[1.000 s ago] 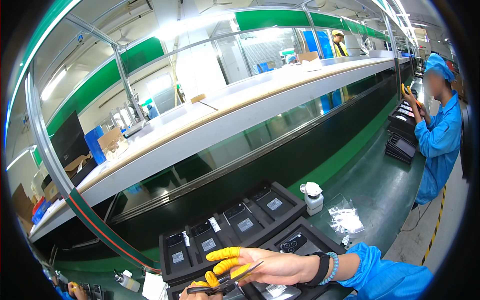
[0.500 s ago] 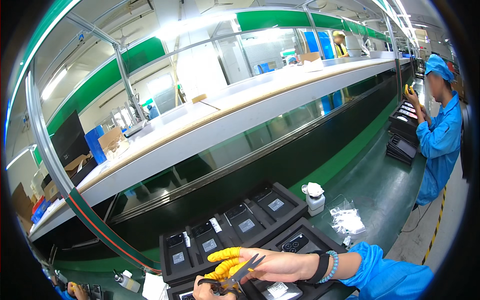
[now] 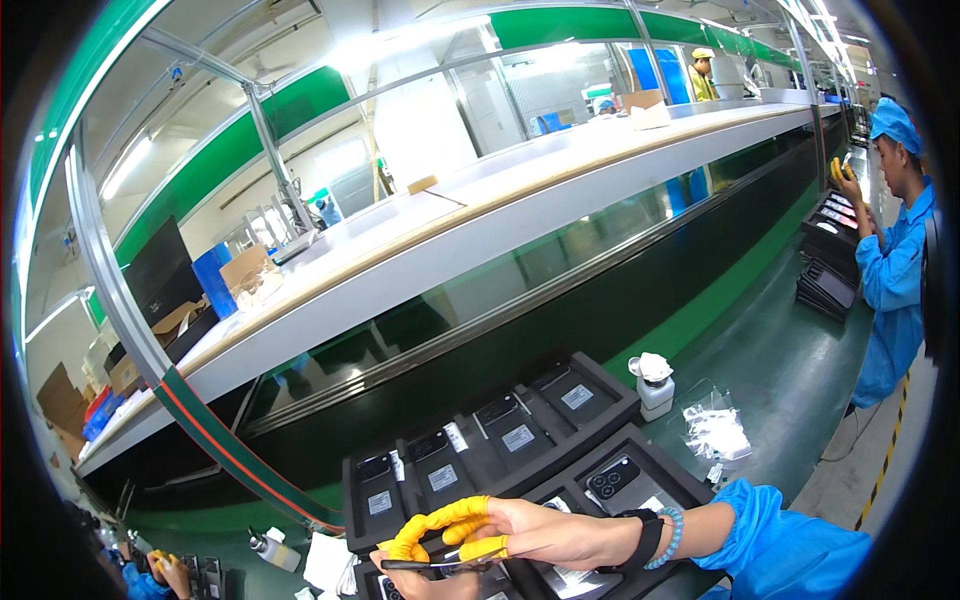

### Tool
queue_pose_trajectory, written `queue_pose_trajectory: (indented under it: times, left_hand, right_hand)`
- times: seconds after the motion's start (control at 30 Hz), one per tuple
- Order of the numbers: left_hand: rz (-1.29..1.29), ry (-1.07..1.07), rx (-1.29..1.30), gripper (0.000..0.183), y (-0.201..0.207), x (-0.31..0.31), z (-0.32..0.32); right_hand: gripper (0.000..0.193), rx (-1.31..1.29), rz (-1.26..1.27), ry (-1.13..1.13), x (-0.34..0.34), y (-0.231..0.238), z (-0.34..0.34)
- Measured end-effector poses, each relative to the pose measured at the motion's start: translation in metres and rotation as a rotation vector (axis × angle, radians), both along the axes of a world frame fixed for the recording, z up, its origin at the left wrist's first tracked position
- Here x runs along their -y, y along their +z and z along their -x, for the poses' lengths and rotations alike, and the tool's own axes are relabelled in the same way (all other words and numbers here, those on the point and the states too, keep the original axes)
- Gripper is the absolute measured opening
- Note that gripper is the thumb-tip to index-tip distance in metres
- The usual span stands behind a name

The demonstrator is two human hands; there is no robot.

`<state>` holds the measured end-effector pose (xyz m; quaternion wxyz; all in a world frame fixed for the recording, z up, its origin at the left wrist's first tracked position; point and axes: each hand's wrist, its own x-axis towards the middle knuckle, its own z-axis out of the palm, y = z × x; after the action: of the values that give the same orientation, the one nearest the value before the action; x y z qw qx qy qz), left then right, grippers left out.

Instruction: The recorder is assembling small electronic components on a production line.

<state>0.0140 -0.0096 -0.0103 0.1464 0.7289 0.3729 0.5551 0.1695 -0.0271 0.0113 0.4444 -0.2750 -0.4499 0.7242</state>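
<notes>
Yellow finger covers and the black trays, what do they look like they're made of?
Yellow finger covers on the right hand: probably thin rubber or latex, matt, wrinkled into rolled rings. Black trays: likely moulded plastic, dull satin finish, with formed square pockets holding phones.

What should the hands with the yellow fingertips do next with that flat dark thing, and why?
Probably ease the flat dark piece down toward the black tray just below. The right hand, in yellow finger covers, pinches one end, and the left hand steadies the other at the picture's lower edge. The piece sits level right over the tray's pockets, which already hold phones, so a short, gentle lowering seems likeliest.
</notes>
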Motion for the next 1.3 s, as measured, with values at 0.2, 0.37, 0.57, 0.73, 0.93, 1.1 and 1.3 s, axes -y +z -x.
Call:
queue_pose_trajectory:
  times: [0.2, 0.37, 0.57, 0.73, 0.93, 1.1, 1.3]
  left_hand:
    - [-0.056, 0.025, 0.009, 0.055, -0.001, 0.001, 0.000]
    - [-0.067, 0.025, 0.003, 0.055, -0.009, -0.002, 0.005]
    - [0.001, -0.052, 0.073, 0.056, -0.017, -0.006, 0.009]
    - [-0.053, -0.030, -0.005, 0.056, -0.016, -0.006, 0.011]
    - [0.014, -0.080, 0.044, 0.055, -0.026, -0.010, 0.013]
    - [0.018, -0.106, 0.050, 0.052, -0.021, -0.007, 0.009]
    - [0.042, -0.054, 0.026, 0.043, 0.001, -0.001, -0.003]
  right_hand:
    - [0.052, -0.038, 0.008, -0.012, -0.001, -0.009, 0.002]
    - [0.053, 0.008, 0.056, 0.009, 0.000, -0.002, 0.006]
    - [0.048, -0.013, 0.078, 0.033, -0.001, -0.003, 0.007]
    - [0.043, -0.041, 0.061, 0.029, -0.003, -0.007, 0.008]
    - [0.043, -0.088, 0.032, 0.034, -0.004, -0.011, 0.008]
    - [0.042, -0.097, 0.057, 0.016, -0.007, -0.014, 0.005]
    - [0.048, -0.039, 0.019, -0.026, -0.003, 0.004, -0.008]
